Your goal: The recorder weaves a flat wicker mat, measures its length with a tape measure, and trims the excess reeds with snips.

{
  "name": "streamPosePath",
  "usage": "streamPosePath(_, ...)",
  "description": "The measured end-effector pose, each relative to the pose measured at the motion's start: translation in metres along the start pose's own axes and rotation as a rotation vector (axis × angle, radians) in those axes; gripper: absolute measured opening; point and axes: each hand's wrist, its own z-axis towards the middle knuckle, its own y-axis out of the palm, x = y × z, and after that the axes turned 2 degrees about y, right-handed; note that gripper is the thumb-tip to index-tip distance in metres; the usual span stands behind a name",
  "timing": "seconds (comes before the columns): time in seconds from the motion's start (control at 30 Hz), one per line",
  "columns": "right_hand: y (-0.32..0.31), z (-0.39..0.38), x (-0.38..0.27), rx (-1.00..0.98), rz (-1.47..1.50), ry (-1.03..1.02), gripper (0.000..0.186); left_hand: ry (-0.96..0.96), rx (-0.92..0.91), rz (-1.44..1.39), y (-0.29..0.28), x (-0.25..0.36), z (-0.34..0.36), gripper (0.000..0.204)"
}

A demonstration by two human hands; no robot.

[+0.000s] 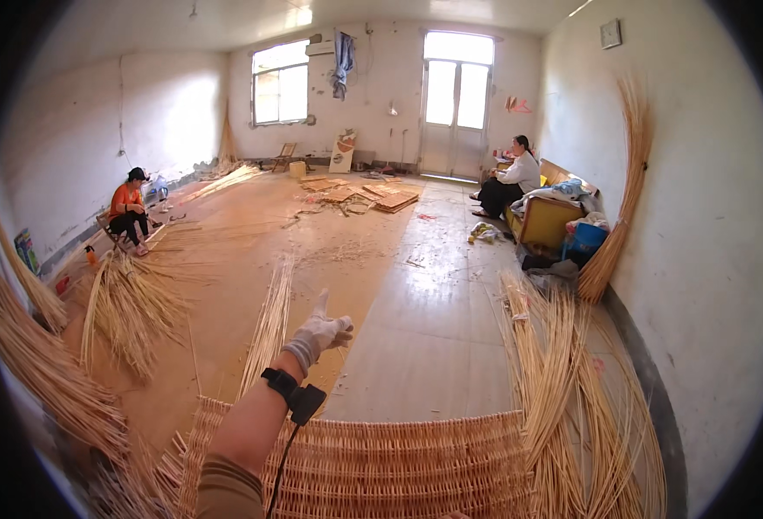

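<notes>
My left hand [319, 334], in a pale work glove, is stretched out over the floor with one finger pointing forward and the thumb side to the right. Nothing shows in its grip. A black band with a small box and a cable [295, 396] is strapped round that wrist. Below my forearm a woven wicker panel [381, 467] spans the lower edge, its top rim crossing the picture. Just left of the hand, a bundle of thin peeled rods [269, 324] lies on the floor. My right hand is out of the picture.
Long rods lie heaped at the right [554, 372] and left [130, 311]. A tall bundle [628, 190] leans on the right wall. One person [129, 212] sits far left, another [511, 180] right by a yellow seat [539, 223]. Woven panels [394, 201] lie mid-floor.
</notes>
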Motion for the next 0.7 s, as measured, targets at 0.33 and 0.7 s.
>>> streamPosePath(0.33,0.014,-0.008,0.005,-0.009,-0.038,0.022,0.011,-0.027,-0.106,-0.052,0.019,-0.004,0.006,0.091)
streamPosePath(0.7,0.003,-0.001,-0.006,0.052,0.052,0.078,0.025,0.308,-0.315,1.067,0.084,-0.159,-0.089,0.054)
